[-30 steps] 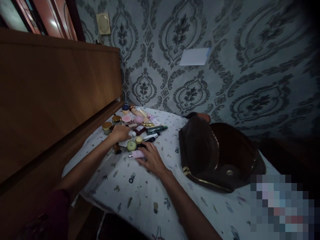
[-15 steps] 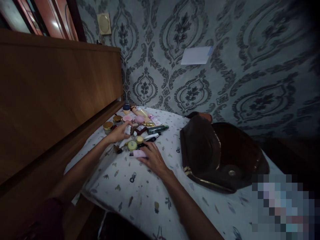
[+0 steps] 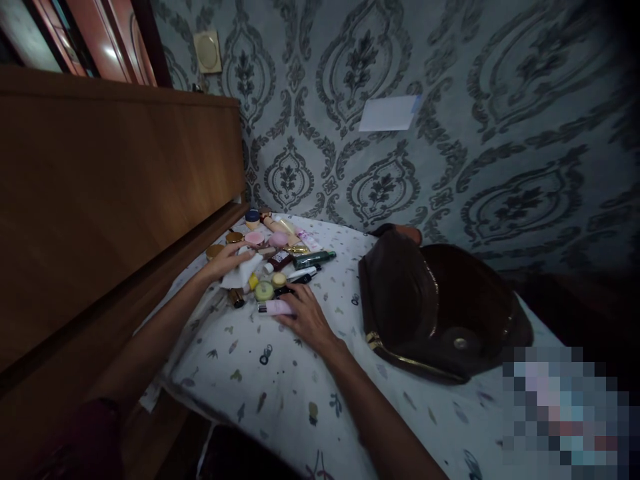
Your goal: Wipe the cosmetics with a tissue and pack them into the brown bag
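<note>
My left hand (image 3: 225,263) is among the cosmetics, its fingers closed on a soft white piece (image 3: 242,270) that looks like a tissue or thin packet. A small yellow item (image 3: 253,281) shows at the edge of the white piece. A pale pink tube (image 3: 277,307) with a silvery cap lies under the fingers and thumb of my right hand (image 3: 307,315). Close to that hand are a green round jar (image 3: 264,290), a smaller yellow jar (image 3: 279,280) and a black item partly hidden by the fingers. A dark brown bottle (image 3: 279,261) with a white cap lies between the hands.
Gold-lidded jars (image 3: 234,237), a pink sponge (image 3: 279,239), a green bottle (image 3: 315,259) and several tubes lie toward the wall. An open brown bag (image 3: 400,293) stands to the right on the patterned sheet (image 3: 295,387). A wooden cabinet (image 3: 120,200) borders the left.
The white piece has come into fuller view under my left hand, which has shifted slightly left. My right hand has stayed on the tube. The view has moved slightly.
</note>
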`<move>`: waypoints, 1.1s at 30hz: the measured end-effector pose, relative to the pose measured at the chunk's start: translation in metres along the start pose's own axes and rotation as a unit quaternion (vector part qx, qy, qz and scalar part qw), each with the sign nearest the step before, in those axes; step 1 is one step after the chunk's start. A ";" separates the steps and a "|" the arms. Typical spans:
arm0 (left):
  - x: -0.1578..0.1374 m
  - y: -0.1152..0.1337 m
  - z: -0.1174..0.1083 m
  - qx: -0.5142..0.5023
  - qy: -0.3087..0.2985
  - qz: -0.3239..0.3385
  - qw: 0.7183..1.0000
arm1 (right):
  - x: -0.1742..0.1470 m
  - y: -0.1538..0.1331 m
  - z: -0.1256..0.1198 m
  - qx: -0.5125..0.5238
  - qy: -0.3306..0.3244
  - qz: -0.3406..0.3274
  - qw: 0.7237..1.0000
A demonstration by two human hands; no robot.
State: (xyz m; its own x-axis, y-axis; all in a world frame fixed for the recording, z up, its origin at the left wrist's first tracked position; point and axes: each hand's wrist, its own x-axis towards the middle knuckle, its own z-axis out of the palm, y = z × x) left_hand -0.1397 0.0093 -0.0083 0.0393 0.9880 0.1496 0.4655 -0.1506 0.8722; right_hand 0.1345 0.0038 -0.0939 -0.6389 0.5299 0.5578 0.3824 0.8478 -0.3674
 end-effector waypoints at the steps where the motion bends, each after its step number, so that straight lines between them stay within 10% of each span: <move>1: 0.002 0.002 -0.003 0.052 0.012 0.001 0.999 | 0.000 0.000 0.000 0.000 0.000 0.001 1.000; 8: 0.018 0.028 -0.005 0.453 -0.049 -0.072 0.887 | 0.000 -0.001 -0.002 -0.002 0.002 -0.006 1.000; 15: 0.035 0.040 0.011 0.469 -0.049 -0.053 0.880 | 0.000 -0.002 -0.002 -0.004 0.000 0.000 1.000; 23: 0.028 0.050 -0.055 0.479 0.067 -0.037 0.874 | 0.000 0.000 0.000 -0.008 0.005 0.002 1.000; 33: 0.005 0.022 -0.028 0.550 -0.086 -0.087 0.826 | 0.001 -0.001 -0.002 -0.013 0.011 0.027 0.999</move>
State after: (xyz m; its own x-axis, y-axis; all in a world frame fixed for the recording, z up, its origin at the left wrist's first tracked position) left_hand -0.1537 0.0097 0.0250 -0.0315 0.9960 -0.0832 0.9955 0.0238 -0.0917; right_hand 0.1343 0.0035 -0.0913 -0.6019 0.5753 0.5539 0.4339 0.8179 -0.3779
